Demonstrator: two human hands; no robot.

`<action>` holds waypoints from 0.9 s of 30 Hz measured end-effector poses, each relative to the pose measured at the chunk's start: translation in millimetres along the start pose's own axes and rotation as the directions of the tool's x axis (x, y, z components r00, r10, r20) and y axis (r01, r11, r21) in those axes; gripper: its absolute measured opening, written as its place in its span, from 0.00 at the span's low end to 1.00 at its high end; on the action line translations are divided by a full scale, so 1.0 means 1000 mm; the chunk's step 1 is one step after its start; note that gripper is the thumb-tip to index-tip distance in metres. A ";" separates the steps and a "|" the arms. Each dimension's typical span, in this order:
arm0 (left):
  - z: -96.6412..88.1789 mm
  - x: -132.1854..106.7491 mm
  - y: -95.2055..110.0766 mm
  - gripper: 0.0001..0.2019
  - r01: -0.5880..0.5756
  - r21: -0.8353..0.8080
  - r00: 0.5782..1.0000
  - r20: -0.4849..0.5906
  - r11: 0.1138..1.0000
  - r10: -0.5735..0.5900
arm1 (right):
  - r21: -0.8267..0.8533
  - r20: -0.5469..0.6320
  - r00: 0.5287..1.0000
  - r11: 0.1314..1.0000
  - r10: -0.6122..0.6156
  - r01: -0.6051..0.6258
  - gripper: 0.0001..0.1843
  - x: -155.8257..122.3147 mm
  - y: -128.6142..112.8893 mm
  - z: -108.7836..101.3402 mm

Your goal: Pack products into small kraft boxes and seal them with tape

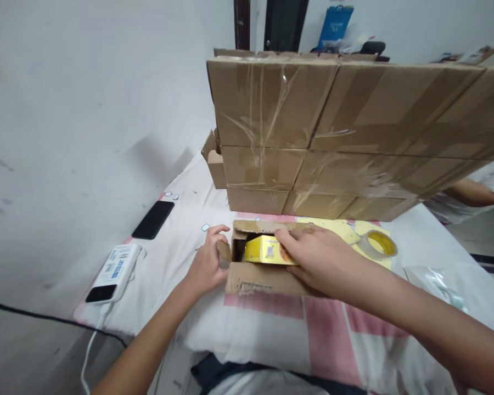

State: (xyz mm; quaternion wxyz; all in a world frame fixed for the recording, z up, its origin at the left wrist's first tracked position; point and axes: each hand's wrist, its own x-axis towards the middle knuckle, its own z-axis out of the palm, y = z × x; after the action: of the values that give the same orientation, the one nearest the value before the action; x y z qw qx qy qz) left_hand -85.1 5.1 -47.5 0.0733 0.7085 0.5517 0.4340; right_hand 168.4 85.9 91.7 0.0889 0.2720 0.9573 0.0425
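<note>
A small cardboard box (253, 278) lies open on the cloth-covered table in front of me, its flaps folded out. Partly inside its opening is a yellow printed carton (260, 250), tilted a little. My right hand (313, 255) is closed over the carton's right end, thumb on top; most of its fingers are hidden. At the box's left end, my left hand (208, 262) pinches a short end flap (224, 250) between thumb and fingers.
A wall of taped cardboard boxes (267, 109) stands just behind. A tape roll (379, 244) and clear plastic bag (436, 285) lie to the right. On the left are a black phone (153, 219) and a white power bank (115, 271) with a cable. Another person's arm (473, 192) shows at right.
</note>
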 end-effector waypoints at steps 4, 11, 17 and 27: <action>0.005 -0.003 -0.001 0.26 0.008 -0.078 1.000 -0.014 0.997 -0.009 | -0.063 0.158 0.987 0.998 0.023 -0.014 0.33 0.019 -0.012 -0.001; 0.007 -0.003 -0.002 0.26 -0.038 -0.101 0.999 0.015 0.994 0.040 | 0.070 0.196 0.976 0.994 -0.096 0.084 0.51 0.024 -0.001 0.011; 0.007 -0.006 -0.005 0.38 -0.091 0.053 0.991 0.104 0.994 0.085 | 0.410 0.183 0.960 0.904 -0.214 0.123 0.29 0.030 0.019 0.029; 0.008 -0.007 -0.008 0.35 -0.223 0.127 0.958 0.211 0.967 0.193 | 0.399 0.120 0.974 0.908 -0.192 0.130 0.18 0.032 0.031 0.031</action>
State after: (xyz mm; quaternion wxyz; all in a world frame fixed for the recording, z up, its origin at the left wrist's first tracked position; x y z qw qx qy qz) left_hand -84.9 5.7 -60.8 0.0280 0.8056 0.4948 0.3246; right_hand 163.5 130.4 61.1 0.1111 0.2065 0.9559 -0.1769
